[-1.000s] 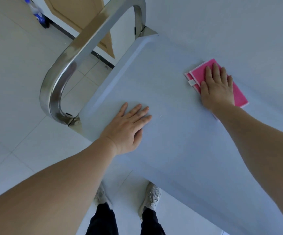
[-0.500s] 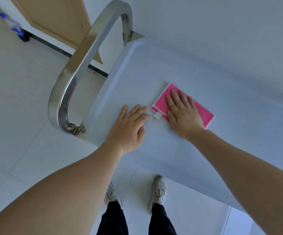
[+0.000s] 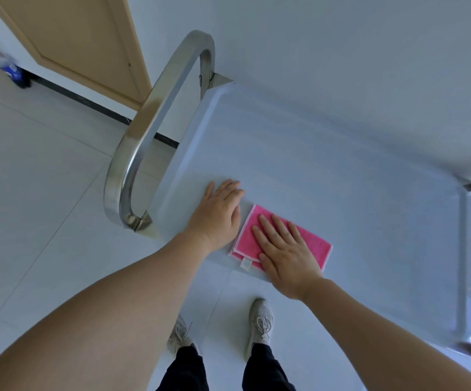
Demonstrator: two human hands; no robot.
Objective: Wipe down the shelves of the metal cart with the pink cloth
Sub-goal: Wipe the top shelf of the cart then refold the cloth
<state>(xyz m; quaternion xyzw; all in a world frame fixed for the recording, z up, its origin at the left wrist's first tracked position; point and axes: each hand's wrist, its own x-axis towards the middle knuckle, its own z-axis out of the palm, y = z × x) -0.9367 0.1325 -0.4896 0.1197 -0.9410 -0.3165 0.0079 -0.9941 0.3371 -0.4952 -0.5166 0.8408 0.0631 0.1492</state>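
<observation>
Here the right hand [image 3: 285,253] is lying flat, its fingers [image 3: 273,230] straight and slightly spread, pressing down on the pink cloth [image 3: 312,246] rather than gripping it; likely this is so the whole palm is pushing the fabric against the metal. The cloth is sitting folded under that palm, its white tag [image 3: 246,263] poking out beside the thumb, at the near edge of the cart's top shelf [image 3: 341,170]. Just beside those fingers, on their thumb side, the left hand [image 3: 217,215] is also resting open, fingers together and flat on the bare shelf, touching nothing else; it seems to be steadying the cart while the other hand is wiping. Beyond the left fingers the steel handle [image 3: 155,131] is curving up off the shelf's end. Farther out, past the handle, a wooden door [image 3: 82,43] and a blue-capped bottle [image 3: 6,64] are standing on the tiled floor [image 3: 31,193]. Any lower shelves are hidden.
</observation>
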